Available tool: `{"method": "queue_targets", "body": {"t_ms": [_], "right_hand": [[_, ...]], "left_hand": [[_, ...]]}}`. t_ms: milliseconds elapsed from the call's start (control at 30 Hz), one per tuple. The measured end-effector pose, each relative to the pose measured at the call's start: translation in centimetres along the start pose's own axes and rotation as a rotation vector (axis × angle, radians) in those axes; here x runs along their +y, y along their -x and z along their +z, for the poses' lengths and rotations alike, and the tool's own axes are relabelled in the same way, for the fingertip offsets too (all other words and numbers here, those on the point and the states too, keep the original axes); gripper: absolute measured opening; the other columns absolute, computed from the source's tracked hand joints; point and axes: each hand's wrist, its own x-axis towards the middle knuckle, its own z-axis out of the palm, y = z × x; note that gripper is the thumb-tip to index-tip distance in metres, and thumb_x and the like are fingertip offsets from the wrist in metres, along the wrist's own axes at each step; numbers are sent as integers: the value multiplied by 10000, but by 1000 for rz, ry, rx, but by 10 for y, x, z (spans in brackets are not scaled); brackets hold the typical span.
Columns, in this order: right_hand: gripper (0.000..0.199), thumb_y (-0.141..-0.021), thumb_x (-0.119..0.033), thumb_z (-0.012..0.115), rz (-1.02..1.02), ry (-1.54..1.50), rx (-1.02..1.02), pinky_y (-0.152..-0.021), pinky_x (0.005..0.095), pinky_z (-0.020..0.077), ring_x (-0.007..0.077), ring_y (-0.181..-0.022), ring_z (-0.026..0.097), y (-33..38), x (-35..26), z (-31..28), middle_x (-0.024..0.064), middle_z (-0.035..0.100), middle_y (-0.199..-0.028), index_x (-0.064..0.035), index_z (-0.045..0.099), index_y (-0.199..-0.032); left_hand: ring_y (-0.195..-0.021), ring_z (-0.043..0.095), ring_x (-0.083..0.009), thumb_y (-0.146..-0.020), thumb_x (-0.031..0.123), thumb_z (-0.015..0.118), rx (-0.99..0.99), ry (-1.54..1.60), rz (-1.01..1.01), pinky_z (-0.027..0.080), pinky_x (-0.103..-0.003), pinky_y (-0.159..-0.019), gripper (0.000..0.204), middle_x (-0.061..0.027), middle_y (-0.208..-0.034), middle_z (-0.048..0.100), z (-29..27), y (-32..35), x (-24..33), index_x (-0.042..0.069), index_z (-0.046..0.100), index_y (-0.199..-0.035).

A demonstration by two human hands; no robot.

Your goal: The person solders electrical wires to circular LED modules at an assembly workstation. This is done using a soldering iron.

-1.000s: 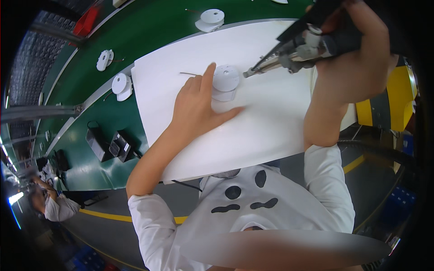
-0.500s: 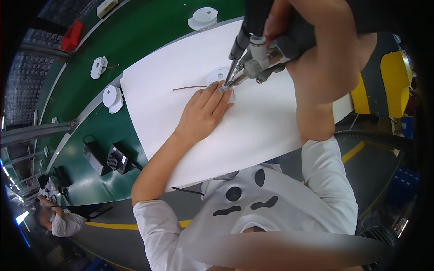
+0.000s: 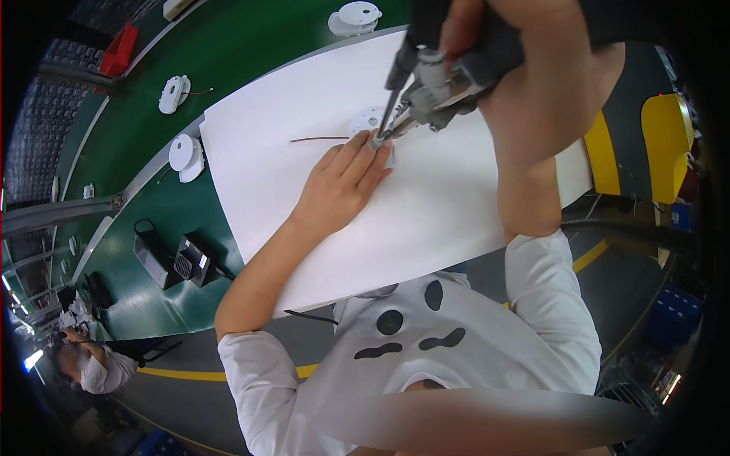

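My left hand (image 3: 338, 190) lies over a white round plastic housing (image 3: 369, 120) on the white board, its fingertips pressing down on it and hiding much of it. A thin dark red wire (image 3: 319, 139) runs from the housing toward the left. My right hand (image 3: 544, 102) is raised at the upper right, closed round a screwdriver with metal fittings (image 3: 430, 95). The slim tip of this tool slants down to the housing, right beside my left fingertips. Whether the tip touches a screw is too small to see.
The white board (image 3: 426, 228) lies on a green bench (image 3: 175, 315). Similar white housings (image 3: 356, 17) sit on the green belt (image 3: 251, 45) beyond. Black box-shaped devices (image 3: 194, 258) stand at left, a red bin (image 3: 119, 49) at far left. Another person (image 3: 103, 368) sits at lower left.
White housings on the far belt have moved away and to the right. The view has shifted slightly. My left hand stays on the housing, and the screwdriver tip remains beside its fingertips.
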Motion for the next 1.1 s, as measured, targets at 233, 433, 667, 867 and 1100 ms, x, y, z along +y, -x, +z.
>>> {"method": "queue_targets", "body": {"t_ms": [233, 433, 667, 867, 1100], "right_hand": [[211, -999, -135, 564, -18, -5, 48, -489, 213, 455, 120, -480, 539, -6, 10, -19, 66, 595, -637, 45, 595, -1105], [241, -993, -150, 538, -156, 27, -32, -497, 214, 445, 136, -465, 511, -11, 15, -16, 74, 603, -671, 56, 606, -1098], [280, -1003, -201, 554, 20, 33, 20, -489, 233, 457, 140, -462, 518, 10, -2, -10, 74, 600, -664, 59, 590, -1099], [286, -1008, -212, 554, -20, 32, 28, -488, 238, 461, 143, -460, 520, 13, 4, -5, 73, 602, -667, 56, 587, -1100], [293, -1013, -224, 554, -66, 37, 54, -486, 244, 465, 147, -457, 522, 13, 13, -1, 71, 604, -670, 53, 584, -1102]], "left_hand": [[-1165, 670, -302, -784, 47, 803, 81, 244, 21, 564, -380, -871, 464, -118, -1267, 674, 0, -8, 4, 22, 700, -1235], [-1168, 671, -291, -795, 73, 799, -1, 133, 29, 570, -395, -894, 439, -113, -1265, 675, -3, -2, 4, 45, 712, -1225], [-1184, 638, -252, -825, 57, 681, 5, 129, 47, 546, -361, -930, 426, -108, -1307, 649, 1, 1, 1, 27, 694, -1250], [-1212, 662, -285, -831, 82, 767, -26, 148, 39, 587, -377, -863, 403, -105, -1297, 676, -2, 1, 0, 36, 717, -1229], [-1214, 660, -268, -845, 96, 759, -14, 127, 55, 594, -378, -899, 388, -90, -1301, 678, 0, -1, 1, 44, 718, -1227]]}}
